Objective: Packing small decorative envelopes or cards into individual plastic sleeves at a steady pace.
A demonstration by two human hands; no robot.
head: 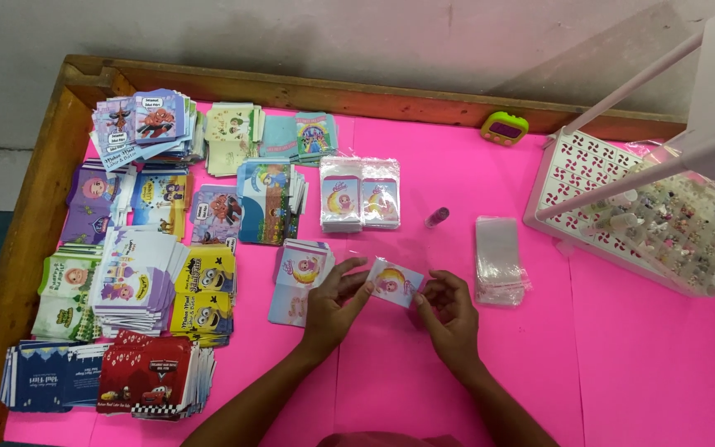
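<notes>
Small pink printed card (395, 282), mid-table toward the near edge, long axis tilted left-to-right, pinched at opposite ends between left hand (334, 300) fingers and right hand (450, 311) fingers; clear sleeve stack (499, 258) nearer the right.

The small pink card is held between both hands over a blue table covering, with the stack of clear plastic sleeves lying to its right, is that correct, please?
Not quite: the head view shows the table covering is bright pink, not blue. The rest stands: the left hand and right hand hold the small pink card, and the clear plastic sleeves lie to its right.
</notes>
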